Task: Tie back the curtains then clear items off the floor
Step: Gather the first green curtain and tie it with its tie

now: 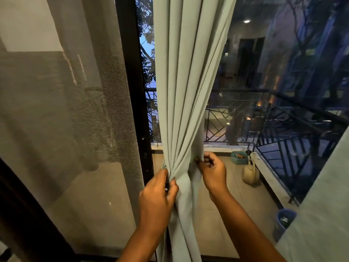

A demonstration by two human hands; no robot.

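Observation:
A pale green curtain (187,82) hangs in front of a glass balcony door, gathered into a narrow bunch at waist height. My left hand (157,198) grips the left side of the bunch, thumb and fingers pinching the folds. My right hand (212,172) pinches the right edge of the gathered fabric a little higher. A narrow band of the same cloth seems to run round the bunch at the left (164,165), mostly hidden by folds. A second pale green curtain (319,214) fills the lower right corner.
A sheer mesh curtain (79,103) covers the left pane, beside the black door frame (136,103). Outside on the balcony floor stand a beige watering can (250,175), a teal basket (239,157) and a blue pot (284,221). A black railing (283,133) bounds the balcony.

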